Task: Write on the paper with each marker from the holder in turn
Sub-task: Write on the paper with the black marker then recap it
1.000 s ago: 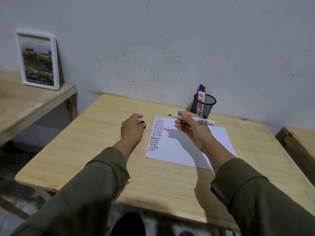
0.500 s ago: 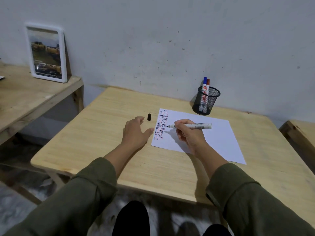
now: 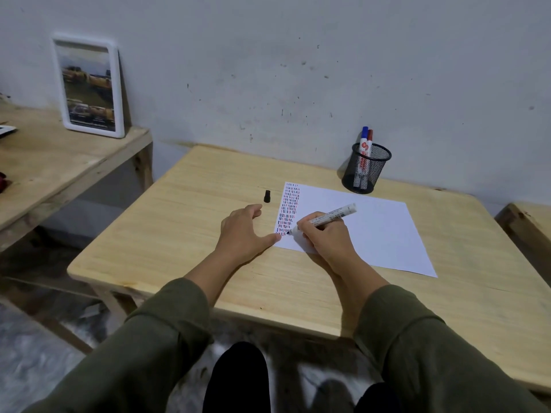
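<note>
Two markers (image 3: 364, 158) are counted in the holder (image 3: 366, 171); one cap (image 3: 267, 196) lies on the tabletop (image 3: 185, 234). A third marker (image 3: 326, 218) is gripped in the right hand (image 3: 326, 244) fingers, tip on the paper (image 3: 372, 228). The left hand (image 3: 243, 234) is spread flat, holding nothing.

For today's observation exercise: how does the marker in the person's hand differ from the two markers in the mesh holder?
The marker in the right hand is uncapped and slanted, its tip on the paper. The markers in the holder are capped, blue and red, and stand near upright. The held one's black cap stands on the table. All have white barrels.
</note>
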Available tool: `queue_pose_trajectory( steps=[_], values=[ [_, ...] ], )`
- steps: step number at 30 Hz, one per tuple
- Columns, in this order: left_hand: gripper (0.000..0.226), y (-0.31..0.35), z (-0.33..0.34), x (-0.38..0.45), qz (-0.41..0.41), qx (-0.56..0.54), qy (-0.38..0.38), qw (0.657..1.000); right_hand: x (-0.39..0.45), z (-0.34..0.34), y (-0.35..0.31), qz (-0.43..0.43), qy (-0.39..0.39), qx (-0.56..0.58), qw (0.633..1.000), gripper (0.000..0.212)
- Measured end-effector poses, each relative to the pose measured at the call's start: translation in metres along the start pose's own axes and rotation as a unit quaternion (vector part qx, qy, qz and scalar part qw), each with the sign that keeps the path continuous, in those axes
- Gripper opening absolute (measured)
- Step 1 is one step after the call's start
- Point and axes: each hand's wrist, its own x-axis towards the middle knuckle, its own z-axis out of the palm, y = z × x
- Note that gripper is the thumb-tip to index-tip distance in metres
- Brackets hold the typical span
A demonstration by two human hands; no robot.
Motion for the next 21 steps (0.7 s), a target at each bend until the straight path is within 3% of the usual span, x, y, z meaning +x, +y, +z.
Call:
queue_pose_trajectory(
  steps=[21],
  values=[
    [0.082,-0.0013,0.0019,0.0008,0.004,-0.005,0.008,1.000,-0.0040,-0.0006,0.0003,0.004,-0.031,0.042,0.999,0.012]
  ],
)
